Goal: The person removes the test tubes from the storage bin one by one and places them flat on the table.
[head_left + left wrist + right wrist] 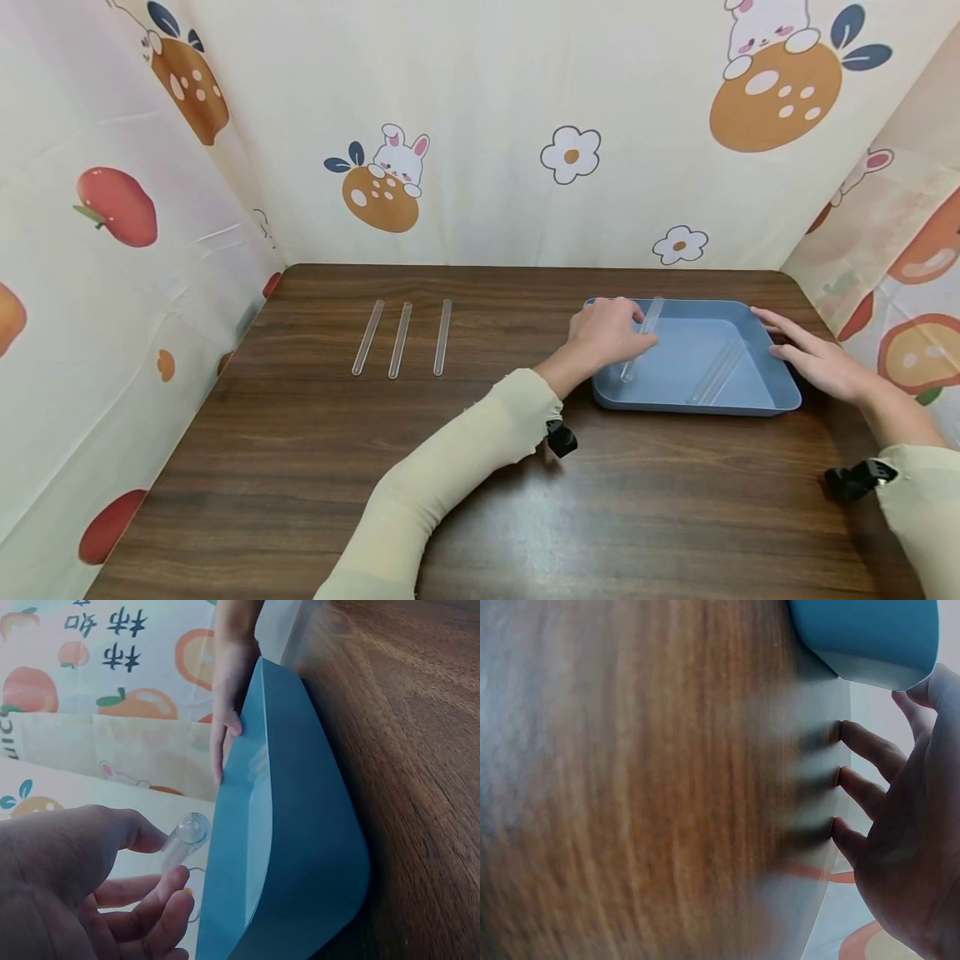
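Note:
My left hand (609, 329) pinches a clear test tube (628, 371) over the left side of a blue tray (697, 409). In the left wrist view, the rounded end of that tube (193, 829) shows between thumb and fingers, beside the tray wall (300, 825). More clear tubes (717, 372) lie slanted and close together on the tray floor. Against the tray's right side rests my right hand (821, 360); in the right wrist view its fingers (870, 746) are spread, with fingertips at the table and the thumb side near the tray corner (877, 660).
Three clear tubes lie apart on the brown wooden table at the left: a left one (368, 337), a middle one (401, 340) and a right one (442, 337). Patterned cloth (495, 217) hangs behind the table and along both sides.

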A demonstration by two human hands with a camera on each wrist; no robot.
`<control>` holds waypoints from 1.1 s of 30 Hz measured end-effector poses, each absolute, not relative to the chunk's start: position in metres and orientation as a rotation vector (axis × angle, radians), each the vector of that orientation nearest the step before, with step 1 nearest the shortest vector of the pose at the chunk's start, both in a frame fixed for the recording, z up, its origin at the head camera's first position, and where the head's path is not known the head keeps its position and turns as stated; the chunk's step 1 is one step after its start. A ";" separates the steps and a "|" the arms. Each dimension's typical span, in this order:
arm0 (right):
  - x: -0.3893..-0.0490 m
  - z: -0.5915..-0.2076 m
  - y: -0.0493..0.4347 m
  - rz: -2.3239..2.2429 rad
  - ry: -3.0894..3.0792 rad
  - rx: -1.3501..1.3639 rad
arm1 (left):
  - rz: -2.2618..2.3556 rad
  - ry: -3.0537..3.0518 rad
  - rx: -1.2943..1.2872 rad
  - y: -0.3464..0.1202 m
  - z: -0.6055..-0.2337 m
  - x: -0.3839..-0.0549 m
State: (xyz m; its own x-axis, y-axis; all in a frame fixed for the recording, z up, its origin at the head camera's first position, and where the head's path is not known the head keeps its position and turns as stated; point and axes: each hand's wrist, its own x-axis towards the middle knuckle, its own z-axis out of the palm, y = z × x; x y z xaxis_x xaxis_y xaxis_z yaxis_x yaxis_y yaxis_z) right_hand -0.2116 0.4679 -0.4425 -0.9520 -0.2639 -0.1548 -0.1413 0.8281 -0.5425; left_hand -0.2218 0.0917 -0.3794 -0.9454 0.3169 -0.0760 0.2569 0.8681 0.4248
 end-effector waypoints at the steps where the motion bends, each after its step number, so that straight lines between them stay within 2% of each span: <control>1: -0.212 -0.442 0.468 -0.801 2.789 -0.313 | 0.640 2.893 0.451 0.089 -0.379 -0.222; 18: -0.211 -0.440 0.468 -0.811 2.787 -0.311 | 0.769 2.880 0.388 0.040 -0.366 -0.226; 33: -0.211 -0.436 0.466 -0.784 2.769 -0.293 | 0.796 2.929 0.335 -0.001 -0.372 -0.227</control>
